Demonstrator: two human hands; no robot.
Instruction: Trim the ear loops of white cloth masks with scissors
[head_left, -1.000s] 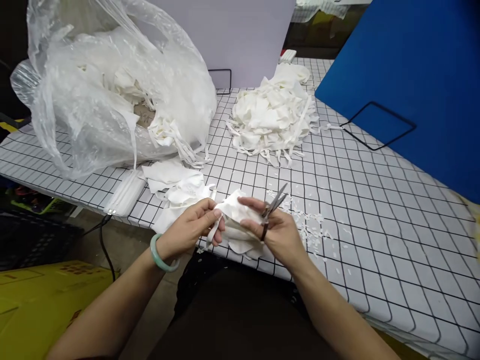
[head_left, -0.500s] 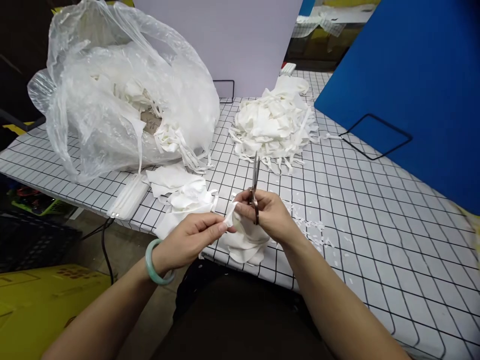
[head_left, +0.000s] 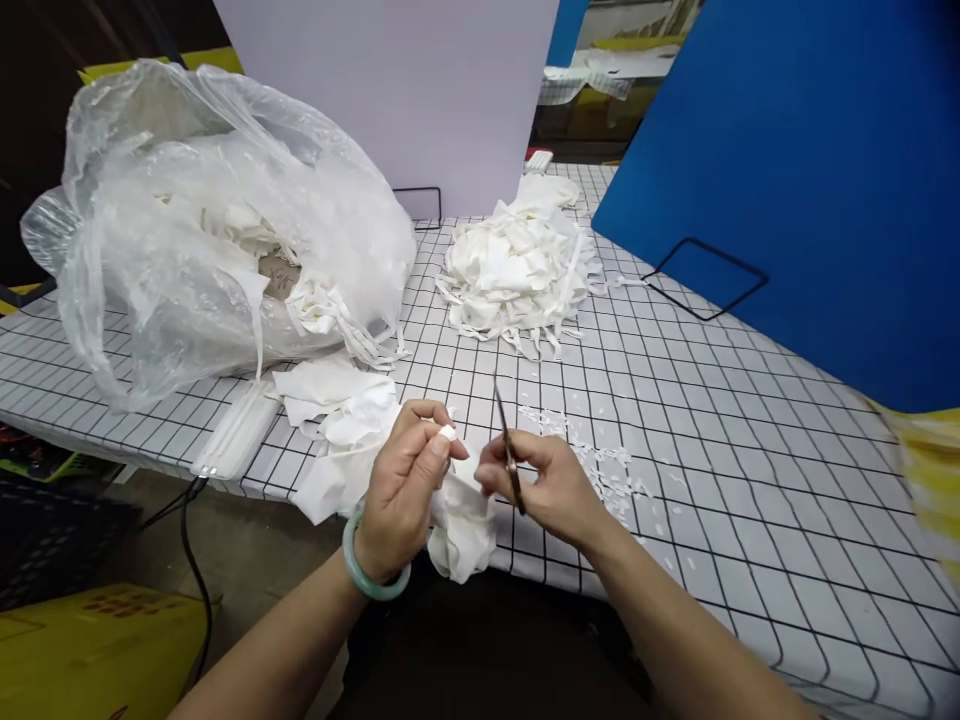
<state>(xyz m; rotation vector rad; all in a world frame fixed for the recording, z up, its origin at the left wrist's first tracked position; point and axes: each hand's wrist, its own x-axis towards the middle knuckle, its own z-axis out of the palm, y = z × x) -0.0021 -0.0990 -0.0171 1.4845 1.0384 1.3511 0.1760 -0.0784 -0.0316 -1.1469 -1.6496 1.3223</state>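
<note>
Crumpled white fabric piece (head_left: 461, 525) at the near edge of the grid-patterned desk (head_left: 750, 420), pinched by left hand (head_left: 409, 485); small metal scissors (head_left: 508, 455) gripped in right hand (head_left: 544, 485), blades closed, pointing up. Clear plastic bag of white pieces (head_left: 202, 240) toward the far left corner.

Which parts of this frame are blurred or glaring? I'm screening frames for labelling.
Head view: the hands, scissors and white cloth piece are sharp; the yellow patch at the right edge is smeared; the plastic bag shows mild sheen; grid lines bow outward.
</note>
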